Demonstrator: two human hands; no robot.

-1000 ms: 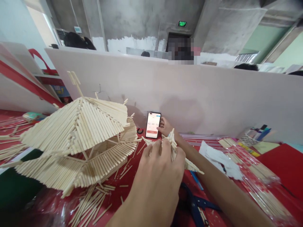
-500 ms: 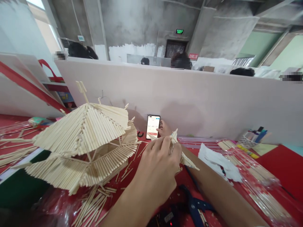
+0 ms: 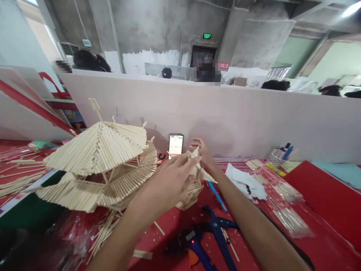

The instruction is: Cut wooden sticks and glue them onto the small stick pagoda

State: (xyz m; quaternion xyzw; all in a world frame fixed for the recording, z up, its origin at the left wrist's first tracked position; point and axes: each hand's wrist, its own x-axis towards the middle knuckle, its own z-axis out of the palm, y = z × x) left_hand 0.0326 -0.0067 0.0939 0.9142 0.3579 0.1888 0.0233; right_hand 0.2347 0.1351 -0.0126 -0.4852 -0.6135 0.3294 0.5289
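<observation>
My left hand [image 3: 172, 175] is closed over the upper part of a small roofed model made of wooden sticks [image 3: 188, 199]. The fingers and the back of the hand hide much of that model. Behind it, my right hand [image 3: 205, 153] is raised near the white partition, its fingers apart and holding nothing. A phone [image 3: 175, 143] with a lit timer screen leans upright against the partition, left of the right hand's fingers and apart from them. To the left stands a larger two-tiered stick pavilion [image 3: 98, 150].
A blue glue gun [image 3: 194, 241] with a red light and blue-handled cutters [image 3: 217, 226] lie in front. Loose sticks [image 3: 105, 233] are at lower left. Rightward are a crumpled white tissue [image 3: 245, 182], bagged sticks [image 3: 290, 216], a pen basket [image 3: 276, 156] and a blue pen [image 3: 217, 195].
My right hand has drawn away from the phone's screen, to its right. My left hand stays on the small stick model, whose lower part now shows. The camera view has shifted a little.
</observation>
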